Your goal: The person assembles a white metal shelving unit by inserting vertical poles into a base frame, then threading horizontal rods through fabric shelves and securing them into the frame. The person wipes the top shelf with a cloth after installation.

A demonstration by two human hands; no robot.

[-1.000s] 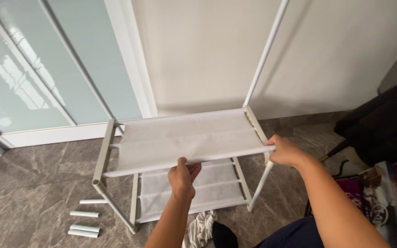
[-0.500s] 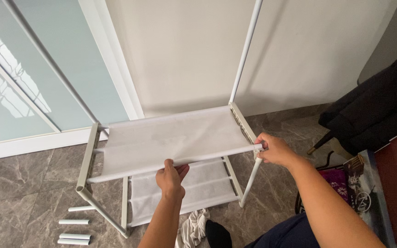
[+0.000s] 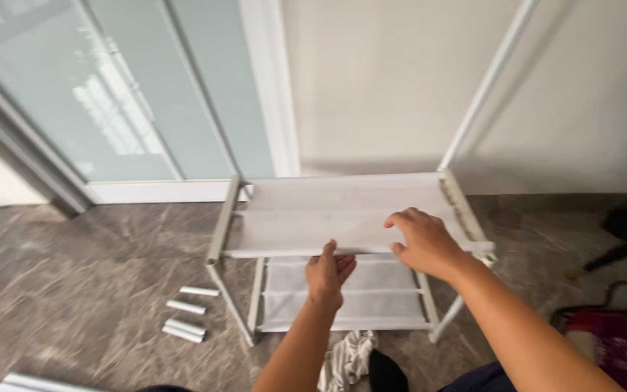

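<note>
Upper shelf (image 3: 328, 210): a white fabric tier of the rack, set on the marble floor (image 3: 74, 290) against the wall.
Left hand (image 3: 329, 274): closed on the shelf's front edge.
Right hand (image 3: 422, 243): laid open on the fabric near the right rail.
Lower shelf (image 3: 342, 294): seen beneath.
Loose tubes (image 3: 186, 319): laid left of the rack.

The left hand (image 3: 329, 272) is gripping the front edge of the white fabric shelf (image 3: 342, 210) while the right hand (image 3: 422, 243) is resting on top, short white tubes (image 3: 189, 318) lying on the marble floor (image 3: 74, 290) nearby.
</note>
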